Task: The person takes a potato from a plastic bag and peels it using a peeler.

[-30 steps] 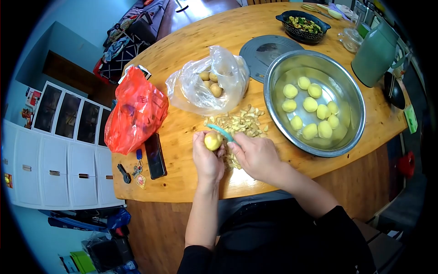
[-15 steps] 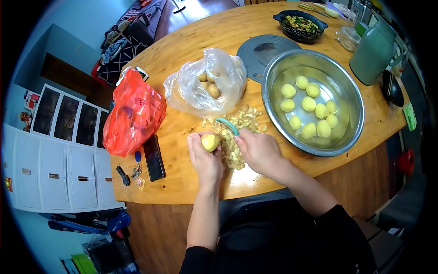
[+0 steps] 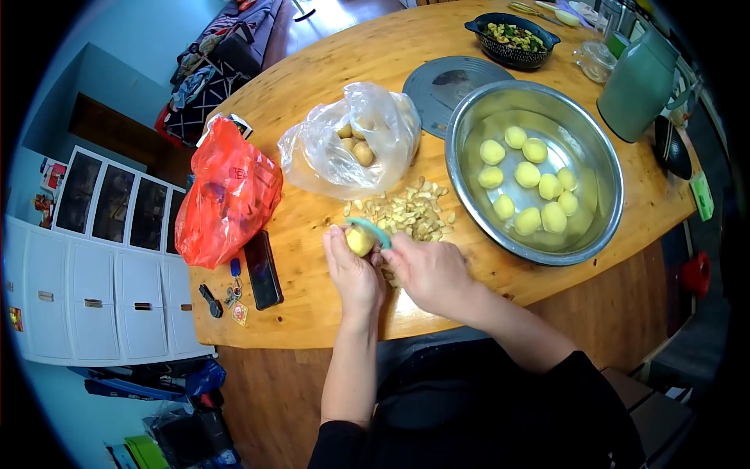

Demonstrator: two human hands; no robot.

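Observation:
My left hand (image 3: 353, 273) is closed around a mostly peeled, pale yellow potato (image 3: 359, 241) above the near edge of the table. In my right hand (image 3: 430, 270) is a teal peeler (image 3: 378, 231), its head over the top of the potato. A heap of peelings (image 3: 410, 209) lies just beyond and partly under my hands. To the right, a large steel bowl (image 3: 533, 256) holds several peeled potatoes (image 3: 528, 174) in water. Unpeeled potatoes (image 3: 362, 153) show in the mouth of a clear plastic bag (image 3: 312, 156) behind the peelings.
On the left are a red plastic bag (image 3: 226, 195), a phone (image 3: 263, 270) and keys (image 3: 233, 293). A round grey mat (image 3: 445, 86) lies behind the bowl. Toward the far right stand a dark dish of food (image 3: 512, 47) and a green jug (image 3: 637, 86).
My right hand has moved left and slightly down, bringing the peeler from above the peelings onto the potato. My left hand stays almost in place.

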